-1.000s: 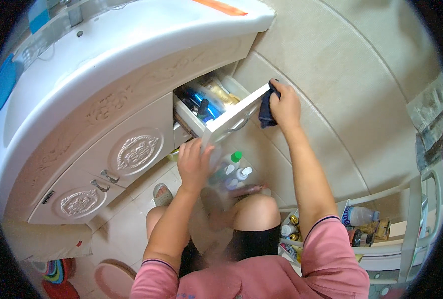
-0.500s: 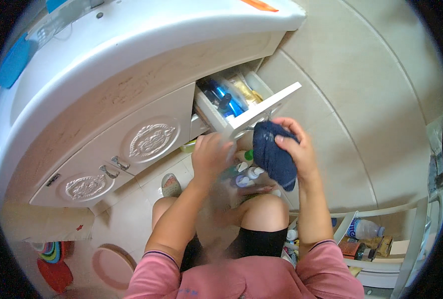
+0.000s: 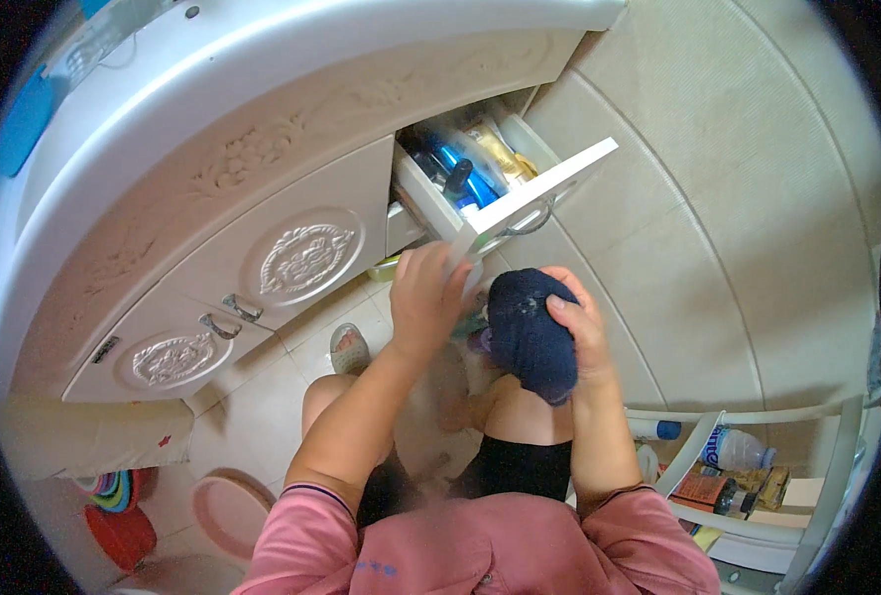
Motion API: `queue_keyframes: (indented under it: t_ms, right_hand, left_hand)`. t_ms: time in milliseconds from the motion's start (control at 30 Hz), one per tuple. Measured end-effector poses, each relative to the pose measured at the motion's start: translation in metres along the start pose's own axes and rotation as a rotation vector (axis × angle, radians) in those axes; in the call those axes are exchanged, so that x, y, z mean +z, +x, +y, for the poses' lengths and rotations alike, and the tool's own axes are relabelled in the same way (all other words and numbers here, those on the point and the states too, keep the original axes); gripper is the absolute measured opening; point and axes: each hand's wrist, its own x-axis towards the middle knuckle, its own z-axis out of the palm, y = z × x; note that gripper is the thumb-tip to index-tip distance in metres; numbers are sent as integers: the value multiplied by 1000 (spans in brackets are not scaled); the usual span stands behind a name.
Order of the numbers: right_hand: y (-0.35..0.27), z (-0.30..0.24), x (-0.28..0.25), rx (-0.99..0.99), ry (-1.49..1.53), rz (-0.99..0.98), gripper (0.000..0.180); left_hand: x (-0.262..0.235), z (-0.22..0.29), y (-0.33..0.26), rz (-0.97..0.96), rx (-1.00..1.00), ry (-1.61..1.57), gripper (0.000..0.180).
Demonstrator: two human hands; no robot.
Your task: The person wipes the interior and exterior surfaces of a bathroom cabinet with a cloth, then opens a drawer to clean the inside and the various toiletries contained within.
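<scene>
A white drawer (image 3: 534, 203) is pulled out of the cabinet, with blue bottles (image 3: 475, 186) and a gold tube (image 3: 500, 149) inside. My left hand (image 3: 425, 297) is at the left end of the drawer's front panel, its fingers bent around that edge and the thumb on the near side. Just below the drawer's curved metal handle, my right hand (image 3: 584, 327) grips a bunched dark navy cloth (image 3: 531, 332) with pale specks on it. The cloth covers most of the bottles on the floor behind it.
Above the cabinet curves a white basin counter (image 3: 292, 50). Two closed cabinet doors (image 3: 306, 260) lie to the left. A pink basin (image 3: 232, 516) and a red tub (image 3: 123, 535) stand on the floor at lower left. A white rack (image 3: 807, 526) with a plastic bottle (image 3: 743, 449) is at right.
My right hand has brought the navy cloth slightly left and down, away from the drawer handle. My left hand stays by the drawer's left edge. The view has shifted a little.
</scene>
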Motion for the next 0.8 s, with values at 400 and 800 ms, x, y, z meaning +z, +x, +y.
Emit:
queue_keyframes:
  t_ms: [400, 800]
  right_hand:
    - [8, 42, 18, 129, 87, -123, 39]
    - [-25, 64, 38, 93, -53, -304, 35]
  left_hand:
    - [-75, 52, -1, -343, -709, -679, 29]
    - [-113, 82, -57, 33, -1032, -1056, 21]
